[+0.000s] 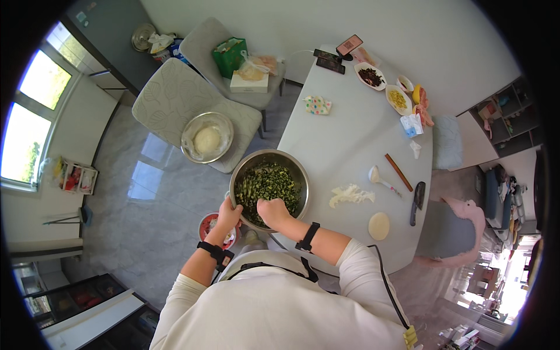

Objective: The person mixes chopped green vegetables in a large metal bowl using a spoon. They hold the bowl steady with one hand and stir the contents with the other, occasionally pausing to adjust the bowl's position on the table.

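A large stainless steel mixing bowl (305, 175) stands at the table's left edge, partly overhanging it. It holds a chopped green and yellow filling (271, 183), blurred at its left side. My left hand (228, 215) grips the bowl's near-left rim, thumb on top. Over the near part of the filling, my right hand (274, 213) is curled into a fist; whether it holds a utensil is hidden. To the right on the table lie a smear of white flour (351, 195), a flat round of dough (379, 226) and a white ladle or spoon (383, 178).
A brown rolling pin (398, 172) and a black-handled knife (418, 203) lie near the table's right side. Dishes of food (370, 77) and phones (330, 65) sit at the far end. A chair (175, 103) bears a metal bowl of dough (207, 139). A red basin (205, 225) is below my left hand.
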Available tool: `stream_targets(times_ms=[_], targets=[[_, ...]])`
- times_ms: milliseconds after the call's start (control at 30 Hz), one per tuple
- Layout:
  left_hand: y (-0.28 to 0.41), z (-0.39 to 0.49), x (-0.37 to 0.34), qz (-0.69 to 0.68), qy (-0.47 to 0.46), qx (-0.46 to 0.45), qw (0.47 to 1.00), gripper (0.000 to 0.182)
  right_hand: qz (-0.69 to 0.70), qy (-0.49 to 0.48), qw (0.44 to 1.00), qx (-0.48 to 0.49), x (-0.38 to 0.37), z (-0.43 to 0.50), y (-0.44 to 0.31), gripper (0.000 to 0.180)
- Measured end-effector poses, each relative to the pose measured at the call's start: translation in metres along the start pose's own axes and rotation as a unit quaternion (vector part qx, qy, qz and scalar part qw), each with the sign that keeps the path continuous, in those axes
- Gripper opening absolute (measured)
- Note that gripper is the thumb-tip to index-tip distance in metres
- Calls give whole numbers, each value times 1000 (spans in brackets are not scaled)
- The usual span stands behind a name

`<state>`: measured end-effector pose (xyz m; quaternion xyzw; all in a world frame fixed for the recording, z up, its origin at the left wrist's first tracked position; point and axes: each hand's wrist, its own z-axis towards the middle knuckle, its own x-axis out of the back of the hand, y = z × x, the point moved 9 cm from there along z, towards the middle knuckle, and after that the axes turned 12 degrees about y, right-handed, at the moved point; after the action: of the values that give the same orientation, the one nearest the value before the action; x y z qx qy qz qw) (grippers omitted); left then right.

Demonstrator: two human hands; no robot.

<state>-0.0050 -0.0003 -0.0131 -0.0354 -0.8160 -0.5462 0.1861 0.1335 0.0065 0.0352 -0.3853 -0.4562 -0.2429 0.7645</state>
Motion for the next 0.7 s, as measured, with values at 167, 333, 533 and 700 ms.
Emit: stream_targets(times_ms=[167,333,533,700], targets=[[-2,-4,0,-32,-16,22,999,24,-4,-16,981,-191,15,11,63,10],[-1,-2,-3,-23,-42,0,999,24,-25,40,966,-255,32,28,102,13],[-4,4,-1,-30,-33,31,999,26,38,-29,996,81,4,24,18,7],[-10,1,1,-79,-35,57,995,28,-13,-19,988,153,61,-13,38,7]])
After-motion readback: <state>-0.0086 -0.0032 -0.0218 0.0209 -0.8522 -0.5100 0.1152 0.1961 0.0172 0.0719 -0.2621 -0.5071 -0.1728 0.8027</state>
